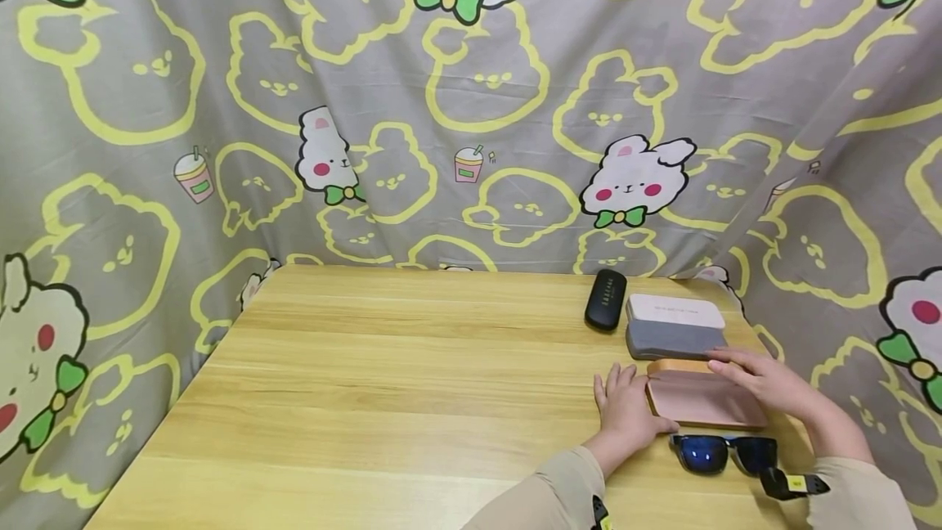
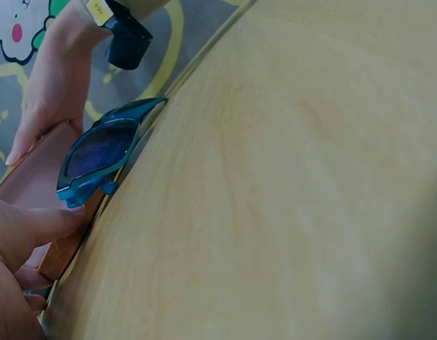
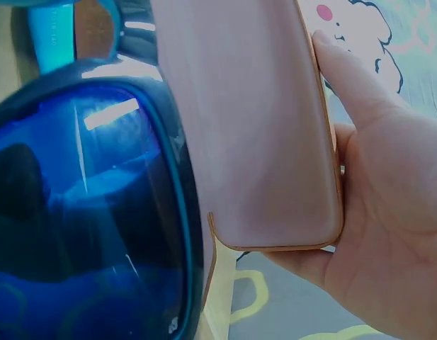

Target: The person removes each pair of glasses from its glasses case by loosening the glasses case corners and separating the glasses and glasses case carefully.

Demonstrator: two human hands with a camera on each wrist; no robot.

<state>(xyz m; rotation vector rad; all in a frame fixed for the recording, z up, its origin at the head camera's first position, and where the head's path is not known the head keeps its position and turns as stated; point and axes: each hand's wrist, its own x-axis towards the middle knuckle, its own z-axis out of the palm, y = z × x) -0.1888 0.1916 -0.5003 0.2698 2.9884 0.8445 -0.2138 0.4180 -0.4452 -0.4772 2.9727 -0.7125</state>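
Note:
An opened glasses case (image 1: 706,401), orange outside with a pink lining, lies at the right of the table. My left hand (image 1: 625,414) holds its left end, with the thumb at the near corner and the fingers along the far side. Across the case, my right hand (image 1: 773,383) grips the right end; the right wrist view shows the thumb on the edge of the pink lining (image 3: 268,134) and fingers behind it. Sunglasses (image 1: 704,455) with dark blue lenses lie just in front of the case, lenses toward me. In the left wrist view their frame (image 2: 101,152) overlaps the case.
Behind the opened case is a white-and-grey case (image 1: 673,339), and to its left a black glasses case (image 1: 606,301) with small lettering. A wooden table (image 1: 331,399) stretches left. Patterned grey curtain (image 1: 471,105) hangs around its back and sides.

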